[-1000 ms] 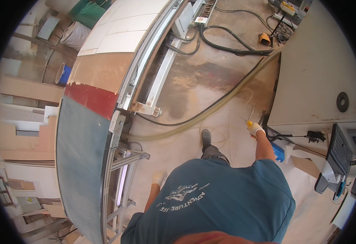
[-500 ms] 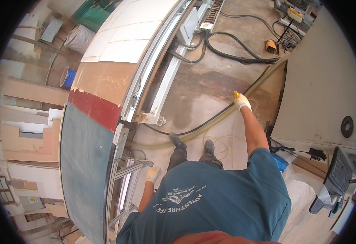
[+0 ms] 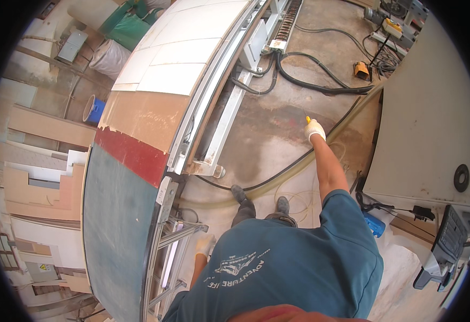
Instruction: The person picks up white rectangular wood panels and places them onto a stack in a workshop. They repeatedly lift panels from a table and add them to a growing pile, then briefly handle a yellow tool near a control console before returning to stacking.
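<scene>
My right hand (image 3: pixel 314 130), in a white knit glove, is stretched out ahead over the floor. It is closed round a small yellow object (image 3: pixel 308 119) whose end sticks out past the fingers; its kind is too small to make out. At my left side hangs my left hand (image 3: pixel 205 244), also gloved, with its fingers loosely extended and no object visible in it. It is nearest to the metal frame (image 3: pixel 180 234) under the long table (image 3: pixel 119 225), whose top is dark green, red, brown and white.
A thick pale hose (image 3: pixel 270 185) and a black cable (image 3: pixel 299 160) cross the floor by my feet. Black cables (image 3: pixel 321 90) loop farther off, near an orange foot pedal (image 3: pixel 361 70). A large grey cabinet (image 3: pixel 423 118) and a keyboard (image 3: pixel 452 229) are on the right.
My right hand, still holding the yellow object, has shifted slightly left. The surroundings have moved a little down and right in the picture. My left hand stays low at my side.
</scene>
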Tool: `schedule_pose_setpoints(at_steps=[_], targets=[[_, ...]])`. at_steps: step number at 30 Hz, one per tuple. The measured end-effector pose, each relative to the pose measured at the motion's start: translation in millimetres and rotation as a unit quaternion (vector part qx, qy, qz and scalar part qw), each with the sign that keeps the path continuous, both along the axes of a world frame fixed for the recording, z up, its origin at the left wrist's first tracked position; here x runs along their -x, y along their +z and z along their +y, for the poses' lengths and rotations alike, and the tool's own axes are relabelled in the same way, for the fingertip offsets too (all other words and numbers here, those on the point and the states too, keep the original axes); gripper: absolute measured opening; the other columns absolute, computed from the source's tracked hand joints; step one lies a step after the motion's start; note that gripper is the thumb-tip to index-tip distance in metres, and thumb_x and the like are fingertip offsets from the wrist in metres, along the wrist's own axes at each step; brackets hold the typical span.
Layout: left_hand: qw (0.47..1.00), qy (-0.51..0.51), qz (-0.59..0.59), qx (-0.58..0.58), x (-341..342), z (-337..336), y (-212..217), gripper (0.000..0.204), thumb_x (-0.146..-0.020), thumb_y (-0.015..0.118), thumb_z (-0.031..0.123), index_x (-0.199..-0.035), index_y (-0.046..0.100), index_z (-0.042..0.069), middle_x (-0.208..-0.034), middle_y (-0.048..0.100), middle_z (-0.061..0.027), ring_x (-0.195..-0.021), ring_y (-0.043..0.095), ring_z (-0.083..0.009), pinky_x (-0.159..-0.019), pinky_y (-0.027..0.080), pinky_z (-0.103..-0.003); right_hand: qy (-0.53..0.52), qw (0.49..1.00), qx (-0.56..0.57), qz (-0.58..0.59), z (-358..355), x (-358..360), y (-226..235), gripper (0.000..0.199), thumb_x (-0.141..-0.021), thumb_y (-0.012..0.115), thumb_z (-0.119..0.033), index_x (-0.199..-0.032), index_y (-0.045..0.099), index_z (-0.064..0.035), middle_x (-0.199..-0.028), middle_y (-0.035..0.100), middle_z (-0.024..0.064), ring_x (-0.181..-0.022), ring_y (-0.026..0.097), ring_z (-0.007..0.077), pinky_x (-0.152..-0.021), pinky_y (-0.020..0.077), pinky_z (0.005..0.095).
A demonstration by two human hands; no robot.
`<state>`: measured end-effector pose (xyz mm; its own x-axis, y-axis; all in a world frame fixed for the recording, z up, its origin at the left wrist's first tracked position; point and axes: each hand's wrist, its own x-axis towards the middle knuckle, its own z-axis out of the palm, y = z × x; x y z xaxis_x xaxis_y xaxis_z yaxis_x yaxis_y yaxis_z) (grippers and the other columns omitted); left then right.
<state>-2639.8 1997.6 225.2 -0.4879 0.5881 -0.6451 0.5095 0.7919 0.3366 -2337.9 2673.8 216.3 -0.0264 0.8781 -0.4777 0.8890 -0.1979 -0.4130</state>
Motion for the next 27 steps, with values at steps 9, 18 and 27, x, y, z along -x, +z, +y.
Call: schedule_pose_setpoints(at_steps=[9,18,27], targets=[[0.983,0.171,-0.054,-0.036,-23,45,48,0.037,-0.09,0.059,0.034,-0.096,0.076,0.002,-0.089,0.076,-0.0132,-0.083,0.071,-0.0226,-0.069,0.053,-0.038,0.001,1.0,-0.027,0.015,11,-2,-3,0.033,-0.098,0.055,-0.023,-0.125,0.061,-0.0046,-0.124,0.068,0.0271,-0.118,0.065,0.0431,-0.098,0.0521,0.0519],[0.998,-0.052,0.032,0.031,-1,-8,-46,0.045,-0.094,0.045,0.039,-0.1,0.074,0.005,-0.112,0.072,-0.0238,-0.103,0.067,-0.0425,-0.09,0.05,-0.052,-0.019,0.997,-0.061,0.039,-3,-18,19,0.038,-0.095,0.06,-0.026,-0.126,0.058,-0.0034,-0.119,0.069,0.0296,-0.114,0.066,0.0453,-0.096,0.0519,0.0536],[0.999,-0.014,0.012,0.046,-23,40,-11,0.051,-0.096,0.046,0.045,-0.109,0.074,0.004,-0.114,0.071,-0.025,-0.112,0.065,-0.0417,-0.099,0.048,-0.048,-0.051,0.997,-0.038,0.037,-23,-43,-30,0.035,-0.097,0.054,-0.024,-0.125,0.06,-0.0049,-0.119,0.069,0.0281,-0.113,0.067,0.0437,-0.096,0.052,0.0533]])
